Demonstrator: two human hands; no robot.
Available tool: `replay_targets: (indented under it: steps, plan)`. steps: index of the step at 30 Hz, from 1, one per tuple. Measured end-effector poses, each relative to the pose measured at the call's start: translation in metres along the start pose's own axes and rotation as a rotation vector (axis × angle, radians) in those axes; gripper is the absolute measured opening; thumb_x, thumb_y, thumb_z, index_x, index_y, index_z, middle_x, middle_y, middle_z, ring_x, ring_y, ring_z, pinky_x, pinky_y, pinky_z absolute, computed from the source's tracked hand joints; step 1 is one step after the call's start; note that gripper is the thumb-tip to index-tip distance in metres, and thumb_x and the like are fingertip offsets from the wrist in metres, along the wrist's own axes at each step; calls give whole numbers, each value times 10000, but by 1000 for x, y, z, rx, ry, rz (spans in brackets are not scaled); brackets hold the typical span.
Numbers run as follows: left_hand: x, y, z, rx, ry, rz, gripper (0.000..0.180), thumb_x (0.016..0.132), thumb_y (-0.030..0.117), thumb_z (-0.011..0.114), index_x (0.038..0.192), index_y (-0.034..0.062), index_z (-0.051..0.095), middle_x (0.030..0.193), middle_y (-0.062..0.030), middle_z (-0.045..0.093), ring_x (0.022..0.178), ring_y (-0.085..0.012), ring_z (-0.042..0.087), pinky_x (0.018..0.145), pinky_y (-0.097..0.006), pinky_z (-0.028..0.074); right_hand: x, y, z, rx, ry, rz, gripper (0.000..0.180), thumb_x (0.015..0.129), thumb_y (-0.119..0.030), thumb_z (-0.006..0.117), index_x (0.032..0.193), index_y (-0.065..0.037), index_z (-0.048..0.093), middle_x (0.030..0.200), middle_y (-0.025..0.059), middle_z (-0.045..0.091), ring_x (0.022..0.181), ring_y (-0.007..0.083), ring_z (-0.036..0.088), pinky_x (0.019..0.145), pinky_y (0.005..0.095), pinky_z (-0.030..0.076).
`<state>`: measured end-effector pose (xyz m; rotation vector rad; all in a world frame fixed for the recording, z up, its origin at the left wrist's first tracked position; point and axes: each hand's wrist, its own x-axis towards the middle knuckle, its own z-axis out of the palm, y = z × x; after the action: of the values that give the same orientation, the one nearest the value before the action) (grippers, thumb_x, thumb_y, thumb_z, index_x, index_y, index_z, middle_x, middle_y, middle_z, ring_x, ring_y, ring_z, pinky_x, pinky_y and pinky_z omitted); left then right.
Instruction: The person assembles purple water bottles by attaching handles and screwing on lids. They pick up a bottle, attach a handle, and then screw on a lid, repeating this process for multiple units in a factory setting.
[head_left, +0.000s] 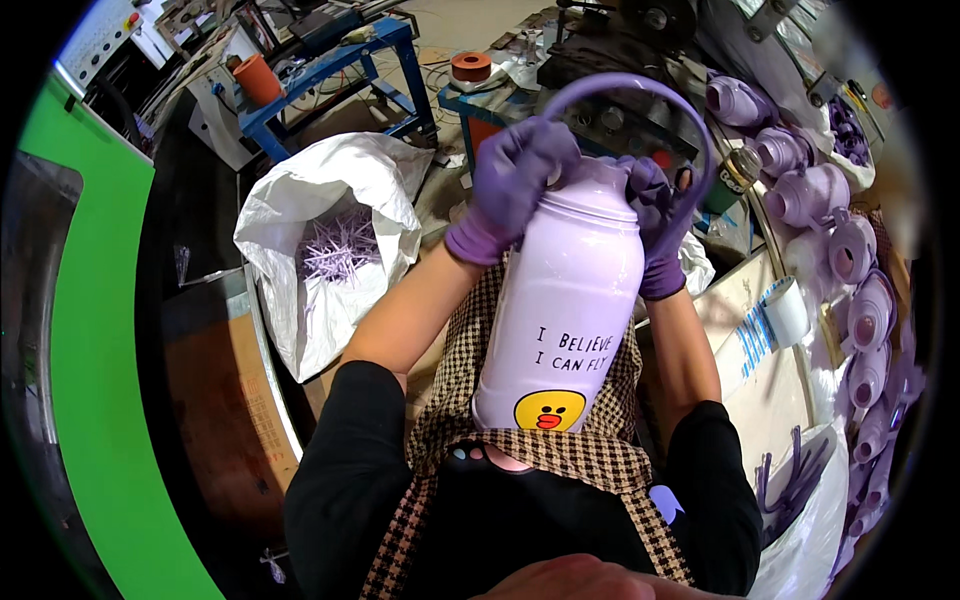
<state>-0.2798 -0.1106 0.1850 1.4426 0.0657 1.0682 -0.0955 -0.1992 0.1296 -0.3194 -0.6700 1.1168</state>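
In front of my body stands a glossy lilac flask body [565, 270], tilted, with black lettering and a yellow duck face low on its front. Its lower end rests against my checked apron [560, 452]. A purple plastic handle [632, 82] arches above its neck. Gloved in purple, my left hand [512, 182] is closed at the left side of the neck, around the handle's left end. At the other side my right hand [655, 215], also in a purple glove, is closed on the handle's right end. Both hands partly hide where handle and neck meet.
To the left, a white sack [330, 170] contains thin lilac plastic scraps [340, 245]. A blue metal stand [340, 75] is behind it. Several lilac flask parts [852, 250] line the right side. A tape roll [787, 312] lies on a pale board, near a green-labelled jar [732, 180].
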Motion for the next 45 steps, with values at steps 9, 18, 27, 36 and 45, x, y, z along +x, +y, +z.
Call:
replay_targets:
  steps: [9,18,27,36,45]
  plan:
    - [31,-28,-46,-647,-496,-588,765,971,677,458,1283,-6,606,1367,-169,596,1250,-271,562,1116,-409,421,-13,-56,44,-682,-278,-207,343,823,-177,721,1102,19,684,1229,154,661,1188,282,622,1066,433,488]
    - [31,-35,17,-125,-488,-510,297,832,287,693,799,23,562,1190,-126,689,968,-151,655,842,-261,520,-60,-50,40,-1358,-1032,-1355,142,858,-222,742,899,-305,636,1092,-83,746,902,164,724,1036,437,362]
    - [56,-86,32,-657,-449,-761,642,973,522,598,1326,-12,555,1321,-147,623,1176,-255,629,1086,-407,465,-45,-66,34,-793,221,-191,204,836,-115,637,1006,-13,687,1142,108,636,979,192,614,880,295,498]
    - [-80,-114,-9,-675,281,-441,292,1032,273,562,1197,53,660,1179,-103,691,1138,-259,619,1089,-418,449,-109,-130,-72,-499,415,-351,211,1009,-196,484,851,-70,545,842,2,521,751,109,480,709,244,414]
    - [-170,-12,-6,-367,207,-496,708,997,586,519,1479,70,471,1504,-130,489,1365,-296,477,1165,-490,359,-186,-58,-104,-27,392,-591,224,979,-244,492,857,-56,509,964,115,593,920,236,544,902,319,437]
